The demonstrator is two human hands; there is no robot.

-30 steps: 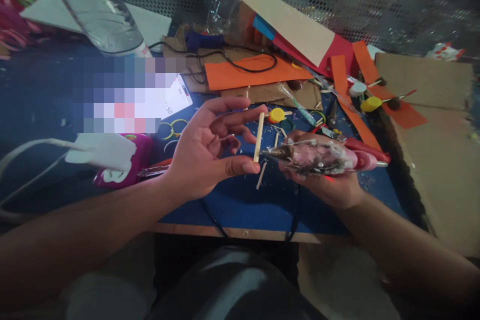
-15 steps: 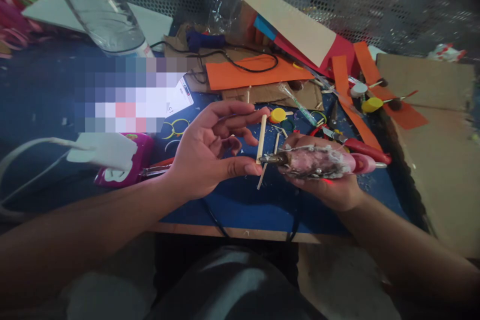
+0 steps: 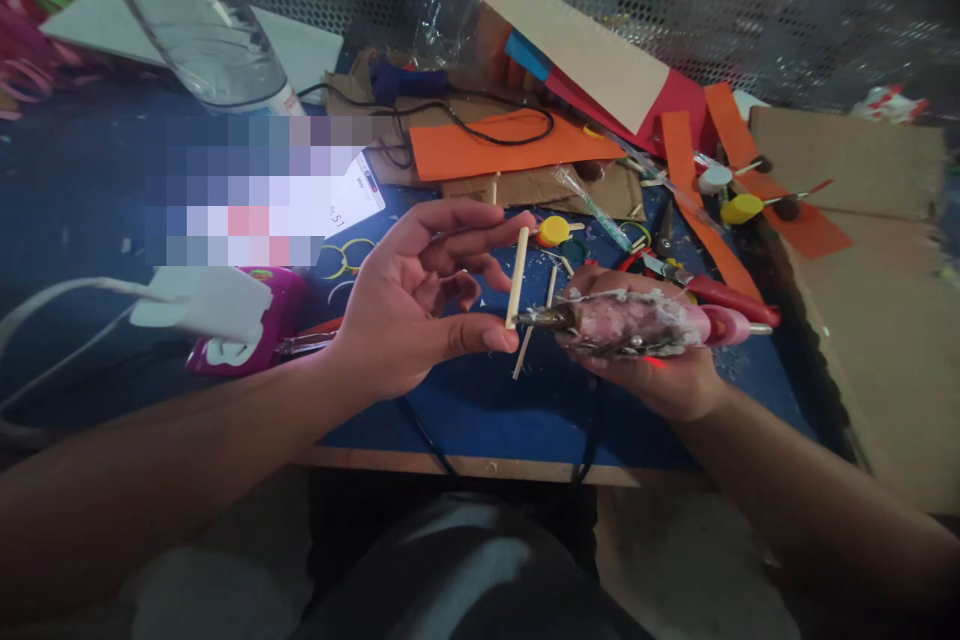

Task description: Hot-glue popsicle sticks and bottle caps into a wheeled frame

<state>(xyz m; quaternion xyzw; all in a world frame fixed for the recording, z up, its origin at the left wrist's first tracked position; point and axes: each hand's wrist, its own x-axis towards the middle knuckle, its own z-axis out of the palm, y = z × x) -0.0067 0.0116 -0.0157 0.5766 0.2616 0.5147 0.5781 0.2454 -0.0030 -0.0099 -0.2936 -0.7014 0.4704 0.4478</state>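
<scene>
At mid-frame, the left hand pinches a wooden stick by its ends; the right hand grips a glue gun, nozzle at the stick's lower end. Nothing appears attached.

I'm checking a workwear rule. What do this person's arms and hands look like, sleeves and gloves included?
The left hand and right hand are ungloved. Both forearms are bare where they show, without sleeve, watch or bracelet. The left fingers show no rings; the right ones are mostly hidden.
</scene>
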